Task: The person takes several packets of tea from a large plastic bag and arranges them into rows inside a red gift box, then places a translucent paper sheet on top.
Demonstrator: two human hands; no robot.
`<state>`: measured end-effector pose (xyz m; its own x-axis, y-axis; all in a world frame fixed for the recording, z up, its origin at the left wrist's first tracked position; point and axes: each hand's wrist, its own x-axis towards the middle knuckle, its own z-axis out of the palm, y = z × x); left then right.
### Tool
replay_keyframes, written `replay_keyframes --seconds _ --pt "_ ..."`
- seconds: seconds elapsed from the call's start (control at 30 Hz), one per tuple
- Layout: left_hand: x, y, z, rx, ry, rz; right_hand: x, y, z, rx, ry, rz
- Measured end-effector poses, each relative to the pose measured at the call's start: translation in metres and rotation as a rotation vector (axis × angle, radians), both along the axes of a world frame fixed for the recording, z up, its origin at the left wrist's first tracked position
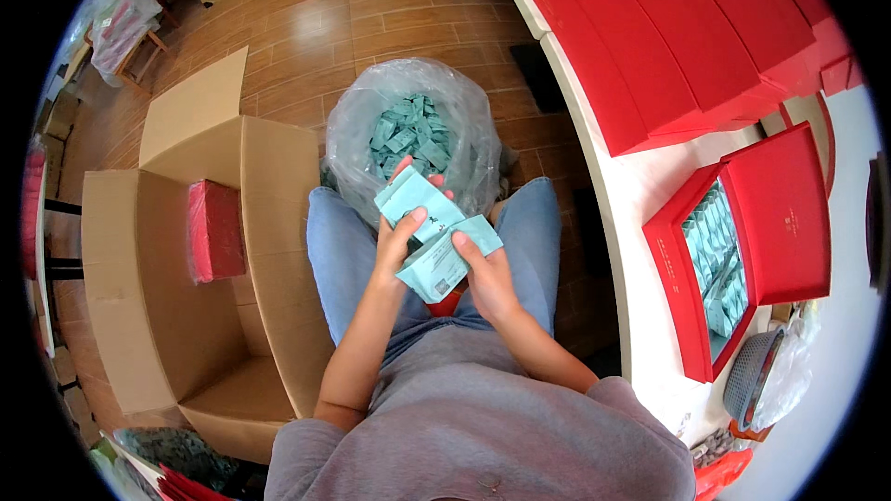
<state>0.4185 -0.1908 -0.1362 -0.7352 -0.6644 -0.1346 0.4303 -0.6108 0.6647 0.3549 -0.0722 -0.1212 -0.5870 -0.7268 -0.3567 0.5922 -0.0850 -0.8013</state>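
Several pale teal packets are held together over my lap, some overlapping at angles. My left hand is closed on them, its thumb on top and fingertips showing past the far edge. My right hand grips the right side of the packets, thumb pressed on the front. Just beyond my hands, a clear plastic bag stands on the floor between my knees, holding a heap of similar teal packets.
A large open cardboard box stands on the left with a red wrapped box inside. On the white table at right lies an open red gift box with rows of teal packets. Stacked red boxes and a grey basket flank it.
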Motion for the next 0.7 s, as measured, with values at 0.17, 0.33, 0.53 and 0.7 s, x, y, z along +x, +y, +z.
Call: replay_keyframes --seconds 0.17,0.33,0.53,0.7 --pt "0.010 -0.010 0.011 -0.122 0.077 -0.101 -0.018 0.010 0.023 0.038 -0.296 0.205" --pt "0.005 -0.013 0.028 -0.247 0.067 -0.255 -0.041 0.015 0.033 0.095 -0.459 0.368" --pt "0.003 -0.008 0.023 -0.187 0.074 -0.208 -0.047 0.021 0.036 0.139 -0.515 0.404" --pt "0.003 -0.004 0.019 -0.073 0.088 -0.064 -0.048 0.025 0.035 0.234 -0.438 0.399"
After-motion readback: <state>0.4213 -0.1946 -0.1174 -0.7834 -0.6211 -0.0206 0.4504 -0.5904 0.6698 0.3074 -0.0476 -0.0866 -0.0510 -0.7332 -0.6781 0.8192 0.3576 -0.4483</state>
